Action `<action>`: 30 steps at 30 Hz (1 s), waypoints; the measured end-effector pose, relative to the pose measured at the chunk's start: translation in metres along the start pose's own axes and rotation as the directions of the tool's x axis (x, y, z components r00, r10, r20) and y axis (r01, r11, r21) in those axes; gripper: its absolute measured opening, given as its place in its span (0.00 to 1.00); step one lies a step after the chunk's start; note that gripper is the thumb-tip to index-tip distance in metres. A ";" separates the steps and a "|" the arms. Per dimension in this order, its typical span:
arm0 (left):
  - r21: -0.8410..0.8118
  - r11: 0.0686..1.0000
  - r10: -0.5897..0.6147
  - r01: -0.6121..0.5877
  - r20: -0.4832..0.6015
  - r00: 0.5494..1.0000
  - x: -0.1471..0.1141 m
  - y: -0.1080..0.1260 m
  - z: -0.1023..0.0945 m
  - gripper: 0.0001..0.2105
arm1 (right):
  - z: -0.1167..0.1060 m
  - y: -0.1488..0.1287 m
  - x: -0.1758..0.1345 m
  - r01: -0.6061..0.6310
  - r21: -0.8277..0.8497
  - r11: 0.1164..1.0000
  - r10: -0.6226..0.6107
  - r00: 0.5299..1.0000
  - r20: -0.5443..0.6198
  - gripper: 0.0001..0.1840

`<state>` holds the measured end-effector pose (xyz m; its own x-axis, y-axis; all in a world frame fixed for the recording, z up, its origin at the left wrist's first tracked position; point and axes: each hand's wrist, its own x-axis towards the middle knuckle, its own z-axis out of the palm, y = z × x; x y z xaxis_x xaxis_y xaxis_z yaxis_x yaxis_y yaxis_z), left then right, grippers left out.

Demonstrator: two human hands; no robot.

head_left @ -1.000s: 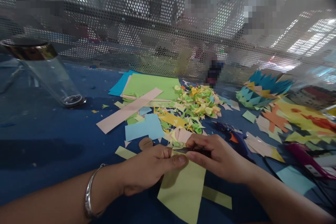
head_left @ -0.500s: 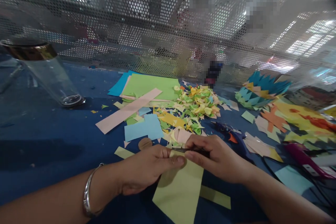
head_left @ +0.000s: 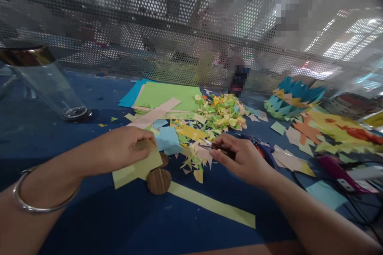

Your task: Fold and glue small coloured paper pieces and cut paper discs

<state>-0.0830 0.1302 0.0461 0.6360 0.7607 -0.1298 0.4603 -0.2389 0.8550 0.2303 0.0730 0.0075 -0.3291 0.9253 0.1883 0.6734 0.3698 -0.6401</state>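
Note:
Pale yellow-green paper point(head_left: 137, 171) is pinched in my left hand point(head_left: 119, 149), low over the table at the left. My right hand point(head_left: 239, 157) is closed around a pair of small scissors point(head_left: 206, 144). Their slim metal tips point left over the paper scraps, and the fingers hide most of the dark handle. Beside the held paper lies a round wood-grained disc point(head_left: 159, 181), with a second brown disc point(head_left: 164, 160) partly showing behind it. A long yellow-green strip point(head_left: 215, 205) stretches from the disc toward the lower right.
Coloured sheets point(head_left: 170, 93) are stacked at the back, near a heap of curled scraps point(head_left: 226, 111). A glass jar point(head_left: 56, 87) stands left. To the right are a blue glue gun point(head_left: 269, 155), a paper crown point(head_left: 295, 97) and a purple power strip point(head_left: 335, 173) with cables.
My left hand has moved left with the paper, away from my right hand. The scissors have come away from the paper's edge. The wooden disc and long strip are now uncovered.

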 end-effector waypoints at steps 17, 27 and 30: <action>0.705 0.691 0.252 -0.160 -0.028 0.967 0.068 0.023 0.070 0.10 | -0.005 0.004 0.001 -0.205 -0.506 0.838 0.217 0.975 -0.035 0.16; 0.617 0.769 0.196 -0.166 0.019 0.980 0.065 0.017 0.072 0.06 | -0.001 0.003 -0.003 -0.198 -0.584 0.787 0.232 0.973 -0.017 0.14; 0.416 0.902 0.168 -0.114 -0.096 0.981 0.061 0.021 0.065 0.09 | 0.000 0.002 -0.004 -0.181 -0.590 0.787 0.226 0.974 0.002 0.16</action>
<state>0.0055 0.1325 0.0239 0.6422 0.7638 0.0646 0.6003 -0.5535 0.5773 0.2329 0.0703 0.0053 -0.1696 0.9848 0.0378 0.9801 0.1726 -0.0984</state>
